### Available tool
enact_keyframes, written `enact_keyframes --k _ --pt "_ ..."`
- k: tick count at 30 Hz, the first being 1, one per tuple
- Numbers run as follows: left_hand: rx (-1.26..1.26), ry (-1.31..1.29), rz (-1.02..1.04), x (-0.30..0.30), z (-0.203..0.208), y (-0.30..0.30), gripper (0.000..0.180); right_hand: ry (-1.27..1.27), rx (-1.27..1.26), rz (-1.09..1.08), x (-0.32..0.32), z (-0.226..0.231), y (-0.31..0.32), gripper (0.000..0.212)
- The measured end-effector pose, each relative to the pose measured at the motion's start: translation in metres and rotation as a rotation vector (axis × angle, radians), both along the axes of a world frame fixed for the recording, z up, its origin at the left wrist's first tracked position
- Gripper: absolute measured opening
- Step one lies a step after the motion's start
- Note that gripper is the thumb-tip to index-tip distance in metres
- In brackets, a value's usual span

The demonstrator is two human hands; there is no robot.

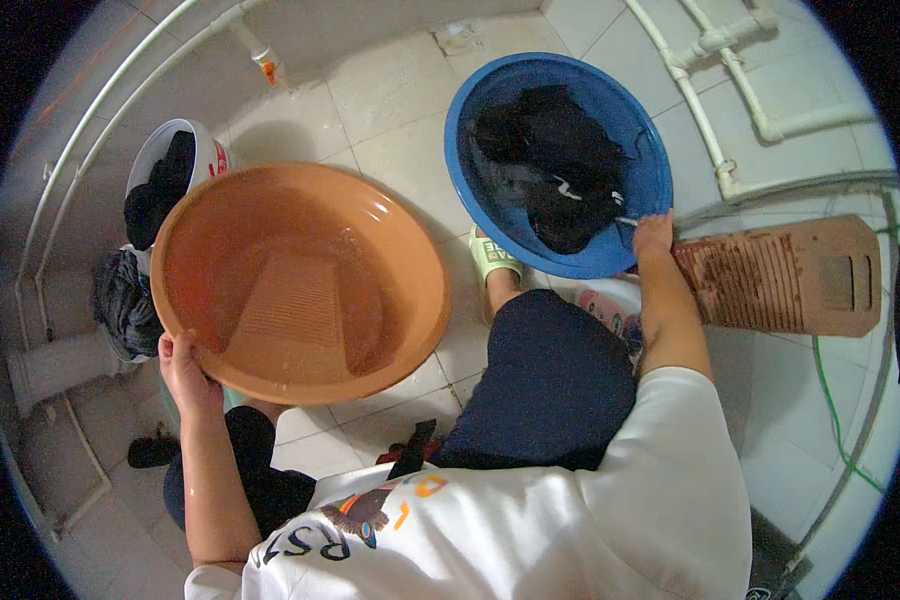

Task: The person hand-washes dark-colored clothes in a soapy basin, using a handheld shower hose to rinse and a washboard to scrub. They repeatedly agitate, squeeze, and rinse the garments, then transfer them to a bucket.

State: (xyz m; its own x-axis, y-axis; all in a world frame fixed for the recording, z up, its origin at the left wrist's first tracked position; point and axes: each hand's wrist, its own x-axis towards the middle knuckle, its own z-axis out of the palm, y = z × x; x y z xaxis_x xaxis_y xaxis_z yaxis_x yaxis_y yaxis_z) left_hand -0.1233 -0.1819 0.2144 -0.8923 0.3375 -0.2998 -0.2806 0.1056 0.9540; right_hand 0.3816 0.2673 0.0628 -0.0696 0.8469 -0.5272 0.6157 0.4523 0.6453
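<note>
On the left is a large orange basin (pixel 410 235), with a ribbed scrubbing surface (pixel 295 300) moulded into its inside. My left hand (pixel 186 372) has its fingers closed on the near left rim of this basin. Farther off and to the right, a blue basin (pixel 625 115) holds wet black clothes (pixel 555 165). At its near right rim, my right hand (pixel 653 238) is closed on the edge. Where the fingers curl under each rim, they are partly hidden.
A brown washboard (pixel 820 275) lies at the right. Behind the orange basin's left side stands a white bucket (pixel 205 150) with dark clothes (pixel 165 185); grey clothes (pixel 125 300) lie below. White pipes (pixel 705 130) line the walls. A green slipper (pixel 495 258) is on my foot.
</note>
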Motion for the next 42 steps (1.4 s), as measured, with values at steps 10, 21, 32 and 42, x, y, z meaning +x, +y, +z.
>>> enact_keyframes --k 10,21,32,42 --pt "0.055 0.004 0.01 0.001 0.01 0.047 0.013 0.395 -0.342 0.01 -0.125 0.036 -0.03 0.031" --pt "0.001 -0.219 0.034 0.012 -0.031 0.043 0.013 1.005 -0.661 -0.323 -0.28 0.141 -0.066 0.022" --pt "-0.202 -0.248 0.0 0.012 -0.038 0.041 0.029 1.325 -1.142 -0.416 -0.347 0.114 -0.121 0.028" --pt "-0.205 -0.246 -0.053 0.01 -0.041 0.038 0.03 1.499 -1.208 -0.283 -0.39 0.125 -0.159 0.025"
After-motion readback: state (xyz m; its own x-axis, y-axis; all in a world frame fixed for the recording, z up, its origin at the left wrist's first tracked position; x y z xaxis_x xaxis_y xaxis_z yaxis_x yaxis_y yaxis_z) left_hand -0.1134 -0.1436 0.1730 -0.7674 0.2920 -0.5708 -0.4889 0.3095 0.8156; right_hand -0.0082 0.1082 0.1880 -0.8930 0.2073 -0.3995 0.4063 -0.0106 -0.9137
